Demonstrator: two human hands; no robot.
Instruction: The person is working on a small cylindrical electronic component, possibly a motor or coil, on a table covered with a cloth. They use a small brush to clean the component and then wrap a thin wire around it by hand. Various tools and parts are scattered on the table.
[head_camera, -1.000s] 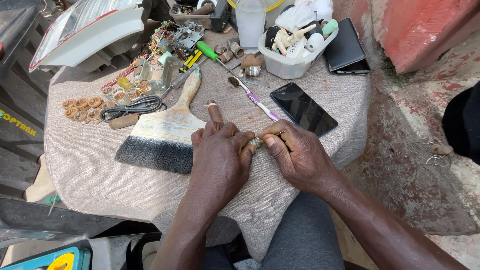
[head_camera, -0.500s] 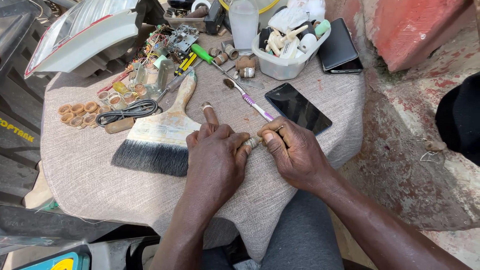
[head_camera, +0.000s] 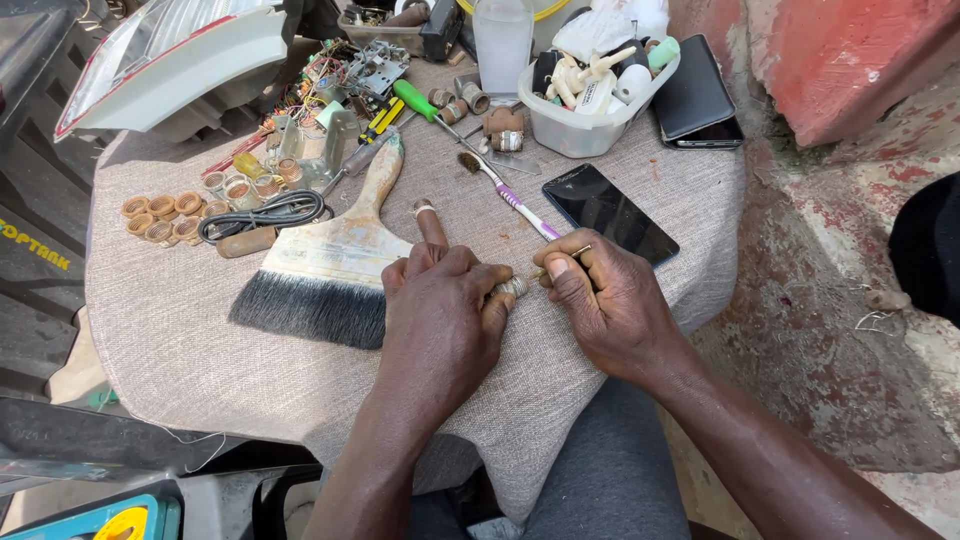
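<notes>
My left hand rests on the cloth-covered table and pinches a small pale metal part between thumb and fingers, its index finger stretched out with a ring on it. My right hand meets it from the right, fingers closed on a thin brass-coloured pin that points toward the part. A wide paintbrush with dark bristles lies just left of my left hand. A purple-and-white toothbrush lies just beyond my hands.
A black phone lies face up beyond my right hand, a second phone further back. A clear tub of small parts, a green screwdriver, several copper coils, a black cable and wiring crowd the far side.
The view has shifted slightly. My hands stay together on the small part, with only small finger movements; nothing on the table has moved.
</notes>
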